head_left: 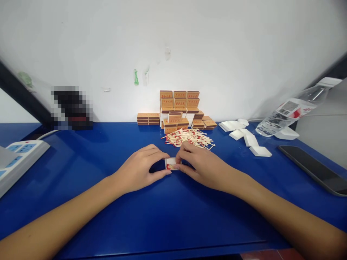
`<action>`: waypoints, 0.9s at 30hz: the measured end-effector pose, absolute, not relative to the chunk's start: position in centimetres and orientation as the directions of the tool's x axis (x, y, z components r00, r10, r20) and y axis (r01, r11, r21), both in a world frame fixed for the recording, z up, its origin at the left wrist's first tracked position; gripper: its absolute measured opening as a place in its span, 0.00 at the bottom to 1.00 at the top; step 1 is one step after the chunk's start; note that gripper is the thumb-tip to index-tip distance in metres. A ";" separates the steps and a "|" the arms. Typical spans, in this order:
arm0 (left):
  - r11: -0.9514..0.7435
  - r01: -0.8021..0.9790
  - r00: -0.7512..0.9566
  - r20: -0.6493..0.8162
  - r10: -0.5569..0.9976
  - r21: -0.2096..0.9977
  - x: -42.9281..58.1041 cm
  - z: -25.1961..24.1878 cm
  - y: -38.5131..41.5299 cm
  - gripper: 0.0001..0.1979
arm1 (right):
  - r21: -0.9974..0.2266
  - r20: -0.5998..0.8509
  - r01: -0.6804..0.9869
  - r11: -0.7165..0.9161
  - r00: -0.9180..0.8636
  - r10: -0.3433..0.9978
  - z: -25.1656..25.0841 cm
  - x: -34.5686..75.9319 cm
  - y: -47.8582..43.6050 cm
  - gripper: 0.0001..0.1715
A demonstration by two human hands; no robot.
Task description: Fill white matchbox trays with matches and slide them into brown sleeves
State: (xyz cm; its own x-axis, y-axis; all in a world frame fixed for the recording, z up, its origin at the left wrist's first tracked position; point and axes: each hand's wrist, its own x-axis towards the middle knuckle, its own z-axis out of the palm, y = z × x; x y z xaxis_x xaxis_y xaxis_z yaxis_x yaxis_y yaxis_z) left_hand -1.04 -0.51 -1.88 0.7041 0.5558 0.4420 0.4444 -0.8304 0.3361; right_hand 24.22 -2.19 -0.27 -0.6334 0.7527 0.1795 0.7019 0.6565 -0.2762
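A small white matchbox tray (pixel 171 164) with red-tipped matches in it rests on the blue table (pixel 162 216). My left hand (pixel 141 168) pinches its left end between thumb and forefinger. My right hand (pixel 199 162) grips its right end with curled fingers. Just beyond my hands lies a loose pile of matches (pixel 189 138). Behind the pile, orange matchboxes (pixel 179 108) are stacked against the wall.
Several empty white trays (pixel 245 135) lie at the right, with a tipped plastic water bottle (pixel 292 112) and a dark phone (pixel 314 168) further right. A white power strip (pixel 16 159) sits at the left edge. A pixelated dark object (pixel 72 108) stands at the back left.
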 end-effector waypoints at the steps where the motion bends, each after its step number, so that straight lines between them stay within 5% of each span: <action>1: -0.832 0.441 0.707 0.441 0.553 0.337 -1.0 -1.9 -0.5 0.16 | -0.268 0.172 0.708 0.653 -0.632 0.756 -0.2 24.2 -2.2 0.10; 14: -0.836 0.432 0.727 0.419 0.544 0.337 -1.0 -1.8 -0.7 0.13 | -0.424 0.194 0.610 0.669 -0.661 0.725 -0.1 24.3 -2.4 0.10; 27: -0.842 0.425 0.738 0.412 0.535 0.333 -1.0 -1.8 -0.7 0.14 | -0.430 0.167 0.618 0.658 -0.661 0.731 -0.1 24.3 -2.4 0.10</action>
State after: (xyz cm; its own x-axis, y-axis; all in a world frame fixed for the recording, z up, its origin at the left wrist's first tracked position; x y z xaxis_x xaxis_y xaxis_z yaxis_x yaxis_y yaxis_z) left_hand -1.01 -0.72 -1.77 0.7379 0.5348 0.4116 0.4246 -0.8420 0.3327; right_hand 24.29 -2.42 -0.06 -0.6611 0.7314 0.1675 0.6184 0.6575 -0.4304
